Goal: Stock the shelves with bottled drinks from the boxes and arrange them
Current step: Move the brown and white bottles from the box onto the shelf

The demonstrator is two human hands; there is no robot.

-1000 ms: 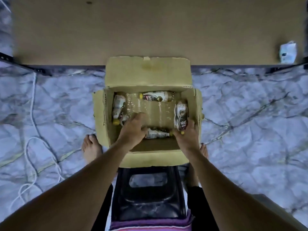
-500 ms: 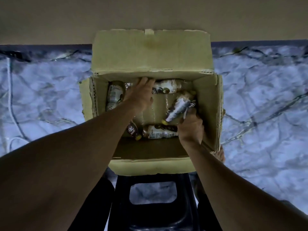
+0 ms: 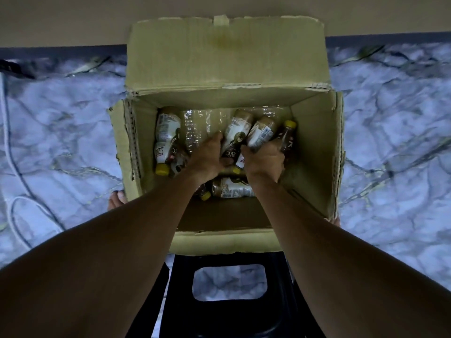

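An open cardboard box (image 3: 314,152) stands on the floor in front of me with several small yellow-capped drink bottles lying inside on clear plastic wrap. My left hand (image 3: 207,158) grips one bottle (image 3: 235,134) near the box's middle. My right hand (image 3: 264,159) curls round a second bottle (image 3: 262,132), and a darker bottle (image 3: 286,136) lies against that hand at the right wall. Two more bottles (image 3: 167,140) lie along the left wall. Another bottle (image 3: 231,190) lies crosswise under my wrists.
The box's rear flap (image 3: 227,52) stands up against a brown shelf board (image 3: 73,18). A black plastic stool (image 3: 227,301) is below me. White cord (image 3: 14,167) trails over the marble floor at left. My toes (image 3: 117,200) show beside the box.
My left hand drew back from the far bottle and now grips one in the middle. My right hand has gathered bottles toward the right side. The camera has leaned closer to the box.
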